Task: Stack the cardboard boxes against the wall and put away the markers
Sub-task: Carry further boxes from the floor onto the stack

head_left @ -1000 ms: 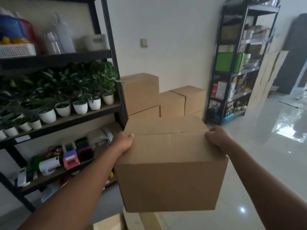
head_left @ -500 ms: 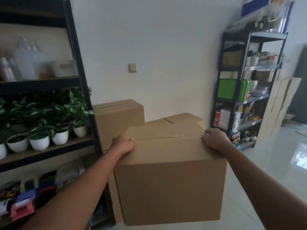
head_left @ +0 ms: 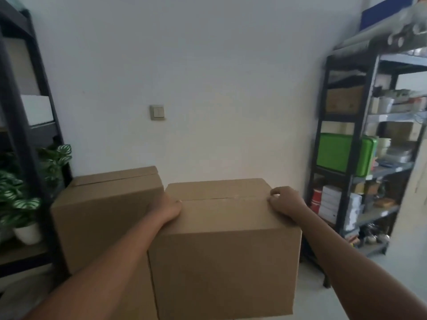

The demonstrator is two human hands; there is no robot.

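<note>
1. White wall (head_left: 208,65) fills the background, with a light switch (head_left: 157,112) on it at about 12 o'clock from the carried box.
2. Low in the centre of the view is a closed cardboard box (head_left: 221,269), held up in front of the person; its top flaps meet in a seam running left to right.
3. At the box's 9 o'clock top edge sits the left hand (head_left: 169,207). Its thumb lies on the top flap and the rest of the hand goes down over the left side, where the fingers are hidden, so it grips the box by that edge.
4. At the box's 3 o'clock top edge sits the right hand (head_left: 285,203). Its fingers are curled, the fingertips press on the top flap near the seam, and the palm wraps the right edge, gripping the box.
5. Both forearms run from the bottom corners of the view up to those two edges.
6. Just beside the held box, at its 10 o'clock, stands a second cardboard box (head_left: 104,215) close to the wall; whether the two touch cannot be told.
7. Further out at 9 o'clock is a dark shelf rack (head_left: 25,135) with potted plants (head_left: 20,204) in white pots.
8. Out at 3 o'clock stands a metal shelving unit (head_left: 346,227) holding a green container (head_left: 344,153), small boxes and other blurred goods.
</note>
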